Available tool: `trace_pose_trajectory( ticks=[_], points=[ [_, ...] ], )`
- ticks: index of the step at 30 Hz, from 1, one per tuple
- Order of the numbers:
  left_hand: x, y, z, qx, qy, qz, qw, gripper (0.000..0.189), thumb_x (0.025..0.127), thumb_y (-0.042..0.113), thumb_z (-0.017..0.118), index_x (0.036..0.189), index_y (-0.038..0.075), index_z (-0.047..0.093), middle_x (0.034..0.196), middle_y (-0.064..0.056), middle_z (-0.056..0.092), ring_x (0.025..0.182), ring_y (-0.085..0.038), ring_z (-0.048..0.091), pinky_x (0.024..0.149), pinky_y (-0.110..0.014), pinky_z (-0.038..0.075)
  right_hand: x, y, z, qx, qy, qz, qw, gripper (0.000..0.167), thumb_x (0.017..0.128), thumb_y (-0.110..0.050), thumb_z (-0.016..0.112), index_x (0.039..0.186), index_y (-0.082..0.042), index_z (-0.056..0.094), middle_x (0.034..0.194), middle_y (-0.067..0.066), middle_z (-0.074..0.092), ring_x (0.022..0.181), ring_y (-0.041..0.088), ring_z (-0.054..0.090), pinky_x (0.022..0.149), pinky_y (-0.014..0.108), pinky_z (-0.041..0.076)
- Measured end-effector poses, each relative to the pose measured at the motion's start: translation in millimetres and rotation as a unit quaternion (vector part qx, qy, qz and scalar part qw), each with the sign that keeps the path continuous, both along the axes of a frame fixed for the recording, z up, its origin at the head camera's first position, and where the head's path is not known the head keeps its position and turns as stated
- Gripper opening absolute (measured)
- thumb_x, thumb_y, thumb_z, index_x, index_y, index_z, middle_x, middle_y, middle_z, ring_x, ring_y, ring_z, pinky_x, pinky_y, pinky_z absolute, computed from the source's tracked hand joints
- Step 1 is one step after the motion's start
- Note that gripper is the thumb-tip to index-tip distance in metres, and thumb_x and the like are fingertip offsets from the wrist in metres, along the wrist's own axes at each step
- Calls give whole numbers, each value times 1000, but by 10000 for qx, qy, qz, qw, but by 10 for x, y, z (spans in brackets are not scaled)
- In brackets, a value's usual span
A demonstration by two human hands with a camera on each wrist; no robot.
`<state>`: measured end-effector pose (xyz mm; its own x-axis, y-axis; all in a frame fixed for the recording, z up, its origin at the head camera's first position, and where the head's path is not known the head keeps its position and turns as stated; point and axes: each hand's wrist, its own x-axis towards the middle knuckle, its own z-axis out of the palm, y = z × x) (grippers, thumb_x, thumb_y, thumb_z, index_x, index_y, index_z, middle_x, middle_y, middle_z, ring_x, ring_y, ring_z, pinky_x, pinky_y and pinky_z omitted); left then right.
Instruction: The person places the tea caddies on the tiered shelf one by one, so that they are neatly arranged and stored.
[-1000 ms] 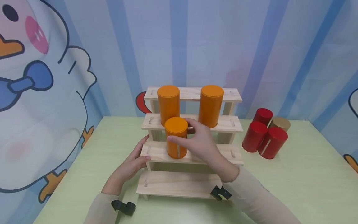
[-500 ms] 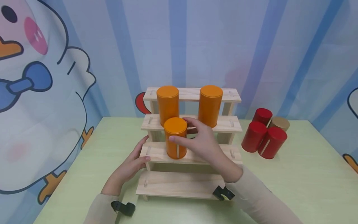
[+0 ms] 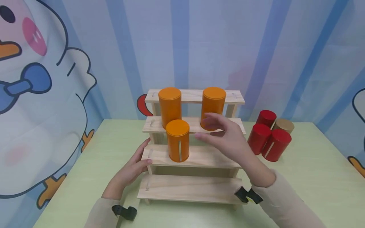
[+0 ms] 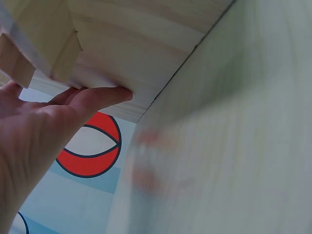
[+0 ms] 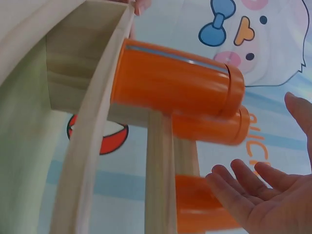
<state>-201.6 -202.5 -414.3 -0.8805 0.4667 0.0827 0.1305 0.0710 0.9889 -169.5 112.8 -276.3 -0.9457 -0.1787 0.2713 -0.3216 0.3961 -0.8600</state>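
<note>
A stepped wooden display rack (image 3: pixel 191 188) stands on the table. My left hand (image 3: pixel 129 171) holds its left end, thumb at a shelf's front edge and fingers along the side panel; the left wrist view shows these fingers (image 4: pixel 100 97) against the wood. On the second step from the bottom stands an upright orange canister (image 3: pixel 178 142) with a pale stripe. Just right of it, my right hand (image 3: pixel 228 139) hovers with nothing held, thumb and fingers spread apart. Two more orange canisters, one at left (image 3: pixel 170 107) and one at right (image 3: pixel 214 99), stand one step higher; my right hand partly covers the latter.
Right of the rack, several canisters cluster on the pale green table (image 3: pixel 308 177): red ones (image 3: pixel 276 145) and a gold one (image 3: pixel 283 125). A blue striped curtain (image 3: pixel 216 41) with cartoon prints hangs behind.
My right hand has let go of the front orange canister and drawn back to the right. That canister stays on its step, and the left hand keeps its place on the rack.
</note>
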Motion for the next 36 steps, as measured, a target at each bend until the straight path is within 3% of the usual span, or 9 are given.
trace_pose_trajectory(
  ticks=[6,12,16,20,27,36],
  points=[
    [-1,-5,-3,-19,-18,1,10000,76,96,17,49,156,24,3,160,-17,2,133,-47,32,101,-56,41,74,285,61,-11,138,101,9999,60,85,-22,74,138,-9,49,126,8,59,116,23,58,90,24,51],
    [0,-8,10,-44,-42,-15,10000,75,97,18,48,156,25,2,161,-16,1,134,-47,30,102,-57,40,120,617,26,20,783,50,9969,57,87,-10,70,139,-6,48,125,10,60,108,5,60,86,14,49],
    [-1,-3,14,-49,-36,-34,10000,76,97,19,48,156,24,2,161,-16,1,135,-47,30,102,-57,40,124,854,-16,-12,968,-118,9952,57,87,-5,68,140,-7,47,121,-4,60,104,0,61,83,13,50],
    [-8,-5,7,-32,-50,-30,10000,76,97,20,49,156,25,2,161,-16,1,135,-48,30,102,-57,40,96,1086,-74,38,905,-439,9949,58,89,-5,66,142,-10,45,120,-14,58,102,-2,61,82,11,49],
    [-17,-17,-7,27,-69,-35,10000,75,97,19,48,156,26,2,161,-14,2,133,-46,32,101,-55,42,20,1483,-208,549,535,-1199,9898,62,91,-20,66,147,-16,40,121,-16,54,100,-10,55,76,9,47],
    [-14,-16,-13,35,-53,-9,10000,75,97,20,49,156,27,2,161,-15,3,133,-46,33,101,-54,43,-76,1884,-448,349,508,-1167,9912,63,92,-14,63,149,-16,36,123,-19,52,101,-14,53,77,5,46]
  ],
)
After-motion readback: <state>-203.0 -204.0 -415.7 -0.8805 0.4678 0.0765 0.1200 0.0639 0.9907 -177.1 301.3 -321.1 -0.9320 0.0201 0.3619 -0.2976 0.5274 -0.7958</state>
